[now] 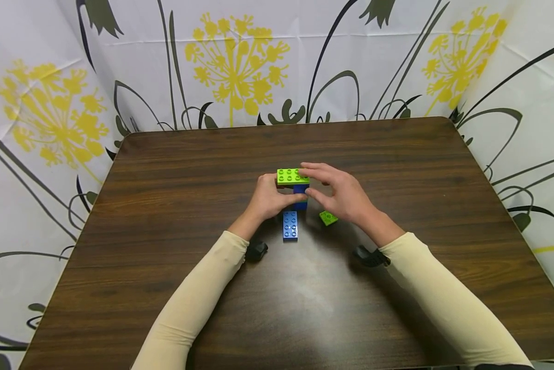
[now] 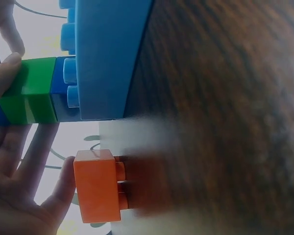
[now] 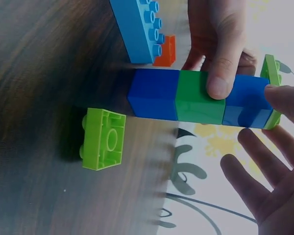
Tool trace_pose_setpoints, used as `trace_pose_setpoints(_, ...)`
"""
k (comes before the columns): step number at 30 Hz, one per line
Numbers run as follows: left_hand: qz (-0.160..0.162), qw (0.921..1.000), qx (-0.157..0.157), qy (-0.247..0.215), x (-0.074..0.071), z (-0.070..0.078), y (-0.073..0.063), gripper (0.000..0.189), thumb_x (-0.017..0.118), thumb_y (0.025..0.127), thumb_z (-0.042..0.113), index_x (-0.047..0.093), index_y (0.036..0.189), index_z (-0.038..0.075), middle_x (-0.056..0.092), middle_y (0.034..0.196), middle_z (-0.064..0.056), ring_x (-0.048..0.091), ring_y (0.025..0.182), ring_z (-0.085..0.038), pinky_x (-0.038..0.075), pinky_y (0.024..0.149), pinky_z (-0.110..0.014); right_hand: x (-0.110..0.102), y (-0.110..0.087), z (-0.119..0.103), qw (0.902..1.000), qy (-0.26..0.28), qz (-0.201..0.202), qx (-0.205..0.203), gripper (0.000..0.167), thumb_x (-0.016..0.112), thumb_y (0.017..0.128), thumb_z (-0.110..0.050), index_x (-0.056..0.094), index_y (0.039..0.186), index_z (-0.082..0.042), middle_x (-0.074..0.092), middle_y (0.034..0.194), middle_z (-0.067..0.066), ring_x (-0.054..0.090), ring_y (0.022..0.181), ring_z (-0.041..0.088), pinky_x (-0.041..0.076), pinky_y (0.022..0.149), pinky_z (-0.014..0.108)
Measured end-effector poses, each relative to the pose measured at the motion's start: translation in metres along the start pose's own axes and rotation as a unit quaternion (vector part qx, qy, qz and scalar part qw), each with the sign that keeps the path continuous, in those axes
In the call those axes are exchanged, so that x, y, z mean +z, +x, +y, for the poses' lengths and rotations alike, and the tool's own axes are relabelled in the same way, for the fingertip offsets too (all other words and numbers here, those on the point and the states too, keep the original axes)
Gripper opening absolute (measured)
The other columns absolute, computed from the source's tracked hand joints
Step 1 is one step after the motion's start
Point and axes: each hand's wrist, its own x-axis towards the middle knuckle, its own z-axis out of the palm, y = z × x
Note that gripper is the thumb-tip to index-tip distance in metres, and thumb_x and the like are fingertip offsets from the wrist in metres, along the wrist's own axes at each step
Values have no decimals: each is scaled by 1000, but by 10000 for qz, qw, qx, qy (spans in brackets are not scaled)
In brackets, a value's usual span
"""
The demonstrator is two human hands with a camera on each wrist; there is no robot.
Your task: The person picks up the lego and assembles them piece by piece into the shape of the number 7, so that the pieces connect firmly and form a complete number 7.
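Lime brick [image 1: 287, 177] overhangs the blue-and-green tower [image 3: 198, 104] between left hand [image 1: 266, 198], gripping the tower's middle, and right hand [image 1: 343, 192], pinching the brick's end — so pressing its unsupported side could lever it loose.

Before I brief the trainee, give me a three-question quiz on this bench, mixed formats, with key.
1. Ordering: list the layers of the plastic brick tower from bottom to top.
2. True or false: the small lime green plastic brick on the wood-grain table lies studs up.
3. Short answer: on which tower layer does the left hand have its thumb?

Key:
1. Lower dark blue brick, green brick, upper dark blue brick, lime green flat brick.
2. False; its hollow underside faces up.
3. The green brick.
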Motion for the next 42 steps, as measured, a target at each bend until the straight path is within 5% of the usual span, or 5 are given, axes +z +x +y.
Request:
trace_pose_setpoints(7,-6,9999,-34,95,0,3,-1,44,88,75,26,71,111,7,72,103,-4,65,91,-23,53,78,-36,-1,-8,1,9998,174,59,121,58,72,91,-18,49,144,-17,51,138,2,59,114,24,54,89,43)
trace_pose_setpoints(16,9,9995,-247,220,0,4,-1,48,90,71,30,72,110,8,72,104,-4,65,93,-21,53,81,-36,-3,-21,14,9970,-255,496,546,30,71,91,-15,66,120,-11,63,111,5,63,97,19,56,76,39)
trace_pose_setpoints(26,191,9941,-912,555,-9,11,-21,60,88,73,34,66,123,9,68,120,-9,63,107,-27,52,91,-42,7,-38,28,9851,-1304,-804,787,14,72,90,-27,75,100,-17,65,100,0,62,87,19,55,71,40)
trace_pose_setpoints(34,329,9959,-687,484,-26,12,-49,65,84,79,21,57,137,9,61,129,-10,59,118,-29,46,101,-44,11,-45,31,9699,-1492,-1643,999,28,76,85,-40,74,106,-21,62,105,0,59,97,20,54,79,43)
trace_pose_setpoints(42,332,9975,-621,118,-44,10,-73,51,81,83,17,62,130,8,62,122,-9,59,114,-25,49,96,-48,12,-46,30,9651,-1577,-1844,985,34,78,83,-40,74,110,-19,62,107,-1,60,92,18,54,79,41)
